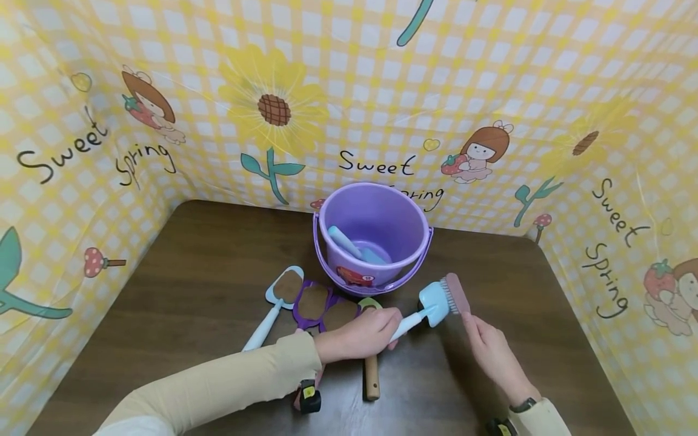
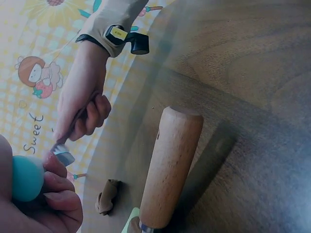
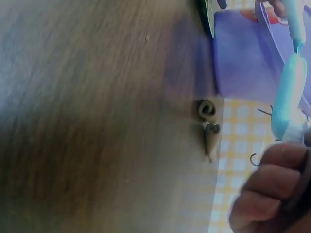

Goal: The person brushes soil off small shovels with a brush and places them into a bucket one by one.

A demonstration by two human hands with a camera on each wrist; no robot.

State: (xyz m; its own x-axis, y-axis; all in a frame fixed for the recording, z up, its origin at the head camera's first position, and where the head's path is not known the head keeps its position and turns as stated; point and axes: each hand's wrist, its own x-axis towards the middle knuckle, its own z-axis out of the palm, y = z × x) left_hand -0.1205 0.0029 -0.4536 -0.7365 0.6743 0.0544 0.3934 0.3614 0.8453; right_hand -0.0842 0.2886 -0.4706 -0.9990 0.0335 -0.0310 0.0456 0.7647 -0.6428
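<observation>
My left hand (image 1: pixel 364 335) grips the white-and-light-blue handle of a small toy shovel (image 1: pixel 433 304), its blade pointing right above the table. A pink-backed brush (image 1: pixel 458 293) is pinched in my right hand (image 1: pixel 492 350), its bristles against the shovel blade's right edge. In the left wrist view, the handle's rounded teal end (image 2: pixel 27 178) sticks out of my left fist. Below my left hand lies a tool with a wooden handle (image 1: pixel 372 378) and a light green head (image 1: pixel 371 302), partly covered by the hand. Small curled brown pieces (image 3: pixel 208 110) lie on the table below the shovel.
A purple bucket (image 1: pixel 376 206) stands at the back with a light blue tool (image 1: pixel 345 242) inside. Left of my left hand lie a light blue shovel (image 1: pixel 262 329) with brown on its head and purple-rimmed tools (image 1: pixel 297 309) with brown centres. A patterned cloth (image 1: pixel 207 121) surrounds the table.
</observation>
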